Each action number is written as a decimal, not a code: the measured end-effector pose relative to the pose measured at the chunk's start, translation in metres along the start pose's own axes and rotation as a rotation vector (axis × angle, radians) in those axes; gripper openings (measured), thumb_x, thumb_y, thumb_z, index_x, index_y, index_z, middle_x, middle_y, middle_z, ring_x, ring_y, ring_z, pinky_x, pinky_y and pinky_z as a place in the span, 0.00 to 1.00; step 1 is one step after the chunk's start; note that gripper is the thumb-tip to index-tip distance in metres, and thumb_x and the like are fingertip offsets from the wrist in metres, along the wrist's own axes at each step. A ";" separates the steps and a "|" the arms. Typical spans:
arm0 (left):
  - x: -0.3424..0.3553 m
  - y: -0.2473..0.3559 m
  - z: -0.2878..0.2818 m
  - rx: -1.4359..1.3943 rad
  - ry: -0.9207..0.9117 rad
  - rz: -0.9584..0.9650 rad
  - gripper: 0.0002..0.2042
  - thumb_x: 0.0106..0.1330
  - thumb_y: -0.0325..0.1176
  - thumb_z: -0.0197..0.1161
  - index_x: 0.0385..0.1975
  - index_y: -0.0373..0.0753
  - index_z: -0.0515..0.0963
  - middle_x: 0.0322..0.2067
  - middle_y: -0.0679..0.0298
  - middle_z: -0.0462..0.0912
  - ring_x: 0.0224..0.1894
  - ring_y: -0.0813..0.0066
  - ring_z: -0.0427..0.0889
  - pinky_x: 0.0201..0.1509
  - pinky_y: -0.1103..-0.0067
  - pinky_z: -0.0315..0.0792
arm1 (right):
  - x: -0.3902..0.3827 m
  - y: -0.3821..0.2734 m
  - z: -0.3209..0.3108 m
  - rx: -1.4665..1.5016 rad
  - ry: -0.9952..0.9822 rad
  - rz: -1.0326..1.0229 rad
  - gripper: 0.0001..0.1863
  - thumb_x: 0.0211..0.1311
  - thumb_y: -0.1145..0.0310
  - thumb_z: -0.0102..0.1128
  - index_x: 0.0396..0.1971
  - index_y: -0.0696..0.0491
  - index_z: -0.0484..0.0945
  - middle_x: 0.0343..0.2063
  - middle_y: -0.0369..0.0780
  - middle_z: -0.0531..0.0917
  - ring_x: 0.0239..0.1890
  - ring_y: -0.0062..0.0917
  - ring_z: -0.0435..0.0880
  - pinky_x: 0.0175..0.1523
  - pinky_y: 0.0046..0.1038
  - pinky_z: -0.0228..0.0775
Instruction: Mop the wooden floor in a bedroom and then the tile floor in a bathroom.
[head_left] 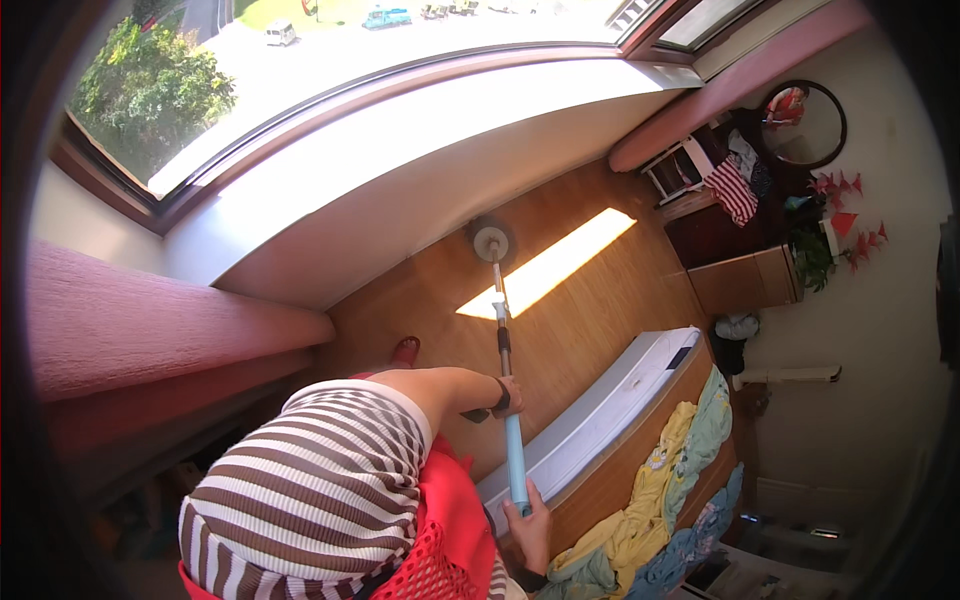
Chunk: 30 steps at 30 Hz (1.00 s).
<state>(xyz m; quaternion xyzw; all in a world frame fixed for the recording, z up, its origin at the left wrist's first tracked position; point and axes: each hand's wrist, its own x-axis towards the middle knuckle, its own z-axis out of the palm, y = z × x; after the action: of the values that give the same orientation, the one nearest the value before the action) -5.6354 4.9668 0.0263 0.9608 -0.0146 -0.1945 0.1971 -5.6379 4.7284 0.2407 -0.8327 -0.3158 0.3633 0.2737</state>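
A long-handled mop (504, 350) with a metal pole and a light blue grip slants away from me across the wooden floor. Its round, greyish head (491, 242) rests on the floor close to the wall under the window. My left hand (509, 397), with a dark band at the wrist, is wrapped around the handle where the grip begins. Lower down, my right hand (532, 528) closes on the end of the blue grip. My left arm wears a brown and white striped sleeve (310, 470), and red cloth lies over my front.
A mattress (610, 390) with a wooden edge and yellow and blue-green bedding (650, 470) stands on the right. Pink curtains (180, 310) hang at the left and far right. Dark furniture (715, 235) and a round mirror (803, 125) are at the far right. Sunlight stripes the floor.
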 end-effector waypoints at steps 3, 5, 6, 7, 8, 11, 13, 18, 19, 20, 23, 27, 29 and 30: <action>-0.029 0.048 0.006 -0.025 -0.080 0.075 0.13 0.47 0.36 0.65 0.35 0.46 0.79 0.36 0.66 0.82 0.44 0.65 0.79 0.49 0.63 0.68 | -0.055 0.008 0.000 -0.037 0.008 0.070 0.30 0.51 0.66 0.65 0.55 0.57 0.70 0.40 0.49 0.82 0.40 0.29 0.82 0.46 0.28 0.71; -0.038 0.080 0.025 -0.035 -0.124 0.132 0.13 0.47 0.36 0.65 0.35 0.45 0.79 0.36 0.64 0.82 0.42 0.64 0.80 0.47 0.64 0.70 | -0.094 0.013 -0.003 -0.106 -0.033 0.214 0.30 0.49 0.66 0.66 0.55 0.52 0.72 0.42 0.48 0.81 0.41 0.32 0.82 0.49 0.28 0.70; -0.038 0.099 0.035 -0.058 -0.234 0.189 0.13 0.46 0.36 0.65 0.34 0.45 0.80 0.34 0.62 0.82 0.40 0.62 0.81 0.44 0.65 0.72 | -0.116 0.015 -0.004 -0.092 -0.029 0.239 0.30 0.49 0.66 0.66 0.55 0.52 0.72 0.42 0.48 0.81 0.41 0.32 0.82 0.49 0.28 0.70; -0.037 0.116 0.043 -0.072 -0.339 0.249 0.13 0.45 0.37 0.66 0.33 0.44 0.80 0.32 0.61 0.83 0.38 0.60 0.82 0.41 0.66 0.74 | -0.138 0.018 -0.006 -0.099 -0.024 0.220 0.31 0.49 0.65 0.67 0.55 0.55 0.71 0.42 0.48 0.81 0.42 0.28 0.81 0.49 0.27 0.70; -0.038 0.136 0.063 -0.064 -0.354 0.274 0.13 0.45 0.37 0.66 0.33 0.44 0.80 0.32 0.61 0.83 0.38 0.60 0.82 0.41 0.66 0.74 | -0.159 0.024 -0.006 -0.106 -0.019 0.202 0.32 0.48 0.65 0.67 0.55 0.58 0.70 0.43 0.48 0.81 0.43 0.25 0.80 0.49 0.25 0.70; -0.056 0.188 0.094 -0.110 -0.301 0.586 0.12 0.45 0.36 0.67 0.30 0.42 0.80 0.30 0.58 0.83 0.36 0.57 0.82 0.38 0.66 0.76 | -0.223 0.057 0.005 -0.050 0.015 0.021 0.30 0.55 0.66 0.63 0.58 0.57 0.67 0.39 0.45 0.81 0.40 0.28 0.78 0.46 0.27 0.69; -0.078 0.213 0.092 -0.062 -0.382 0.603 0.12 0.45 0.36 0.67 0.30 0.41 0.80 0.29 0.58 0.83 0.36 0.57 0.82 0.39 0.66 0.76 | -0.264 0.073 0.021 0.110 0.067 0.051 0.31 0.57 0.65 0.64 0.59 0.57 0.65 0.37 0.39 0.80 0.38 0.27 0.78 0.44 0.26 0.71; -0.100 0.214 0.101 -0.045 -0.544 0.809 0.12 0.46 0.36 0.67 0.32 0.42 0.79 0.30 0.58 0.83 0.38 0.57 0.82 0.38 0.66 0.76 | -0.319 0.134 0.086 0.582 0.074 0.399 0.25 0.59 0.66 0.61 0.55 0.55 0.68 0.23 0.31 0.75 0.16 0.12 0.68 0.19 0.15 0.57; -0.105 0.206 0.096 -0.037 -0.553 0.818 0.12 0.46 0.36 0.67 0.32 0.42 0.79 0.30 0.58 0.83 0.38 0.57 0.82 0.38 0.66 0.76 | -0.314 0.129 0.093 0.546 0.059 0.406 0.24 0.60 0.66 0.59 0.55 0.55 0.68 0.22 0.31 0.74 0.16 0.13 0.68 0.19 0.15 0.58; -0.111 0.196 0.092 -0.044 -0.488 0.774 0.12 0.47 0.36 0.67 0.32 0.43 0.79 0.30 0.59 0.83 0.37 0.57 0.82 0.38 0.66 0.76 | -0.307 0.123 0.100 0.508 0.043 0.412 0.23 0.61 0.66 0.58 0.56 0.54 0.67 0.22 0.32 0.74 0.16 0.13 0.68 0.18 0.16 0.58; -0.117 0.148 0.070 -0.034 -0.409 0.654 0.12 0.48 0.35 0.65 0.34 0.45 0.79 0.30 0.61 0.83 0.38 0.59 0.82 0.38 0.64 0.75 | -0.246 0.051 0.107 0.673 0.156 0.528 0.22 0.63 0.67 0.55 0.56 0.55 0.67 0.22 0.32 0.74 0.15 0.13 0.67 0.17 0.16 0.56; -0.096 0.067 0.054 0.189 -0.273 0.490 0.10 0.52 0.38 0.63 0.34 0.49 0.78 0.34 0.67 0.81 0.41 0.67 0.80 0.44 0.65 0.68 | -0.152 -0.038 0.101 0.820 0.186 0.660 0.29 0.57 0.70 0.60 0.60 0.53 0.65 0.27 0.43 0.80 0.20 0.21 0.75 0.21 0.21 0.66; -0.090 0.024 0.027 0.279 -0.173 0.379 0.09 0.52 0.39 0.63 0.34 0.50 0.77 0.35 0.71 0.80 0.44 0.70 0.77 0.46 0.67 0.66 | -0.103 -0.061 0.112 0.896 0.254 0.605 0.26 0.62 0.71 0.56 0.60 0.52 0.63 0.21 0.38 0.76 0.13 0.16 0.67 0.15 0.17 0.53; -0.090 0.000 0.012 0.306 -0.103 0.319 0.09 0.52 0.39 0.63 0.34 0.50 0.77 0.36 0.71 0.79 0.44 0.70 0.75 0.46 0.68 0.66 | -0.077 -0.067 0.115 0.932 0.241 0.578 0.26 0.62 0.71 0.55 0.60 0.52 0.64 0.23 0.39 0.76 0.14 0.17 0.69 0.17 0.18 0.57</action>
<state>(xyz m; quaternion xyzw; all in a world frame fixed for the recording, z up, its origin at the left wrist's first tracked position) -5.7233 4.9719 0.0498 0.9538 -0.2055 -0.2052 0.0765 -5.7906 4.7425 0.2518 -0.7120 0.1528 0.4269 0.5361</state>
